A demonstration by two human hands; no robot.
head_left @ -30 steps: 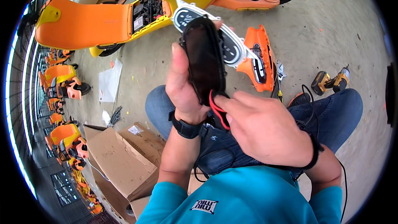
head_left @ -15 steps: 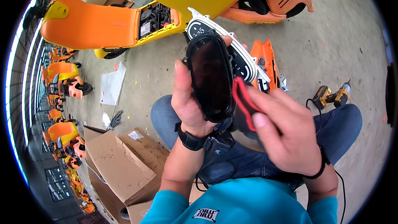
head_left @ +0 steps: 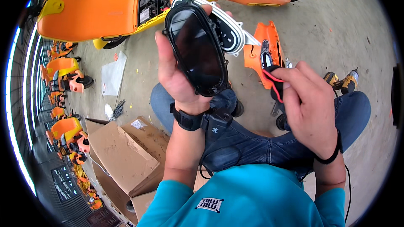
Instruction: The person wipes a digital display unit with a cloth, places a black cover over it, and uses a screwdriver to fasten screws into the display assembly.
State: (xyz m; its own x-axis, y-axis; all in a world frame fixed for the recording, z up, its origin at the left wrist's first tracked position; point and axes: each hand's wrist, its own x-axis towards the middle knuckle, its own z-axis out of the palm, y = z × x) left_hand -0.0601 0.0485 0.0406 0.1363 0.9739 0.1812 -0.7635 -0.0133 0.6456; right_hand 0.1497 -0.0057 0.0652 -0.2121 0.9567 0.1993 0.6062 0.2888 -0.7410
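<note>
My left hand [head_left: 179,82] grips an oval black display unit [head_left: 195,50], its glossy dark face turned up. Behind it, in the same grip, is a white-framed instrument panel [head_left: 227,31] with markings on a dark face. Apart from the display, on its lower right, my right hand [head_left: 311,109] pinches a dark, flexible-looking piece with a red edge [head_left: 275,84]; what it is I cannot tell for sure. That piece overlaps my view of an orange scooter body panel [head_left: 252,56] lying on the concrete floor [head_left: 362,50].
An orange-and-yellow scooter [head_left: 88,10] stands across the top. A yellow-and-black drill [head_left: 349,82] lies at right, a plastic sheet [head_left: 112,75] at left. Cardboard boxes [head_left: 120,162] are at lower left, my bent jeans-clad legs [head_left: 261,151] below my hands. More scooters [head_left: 63,134] line the left.
My right hand has pulled away rightward from the display with the red-edged piece. My left hand, with display and white panel, has shifted left and, since half a second ago, upward.
</note>
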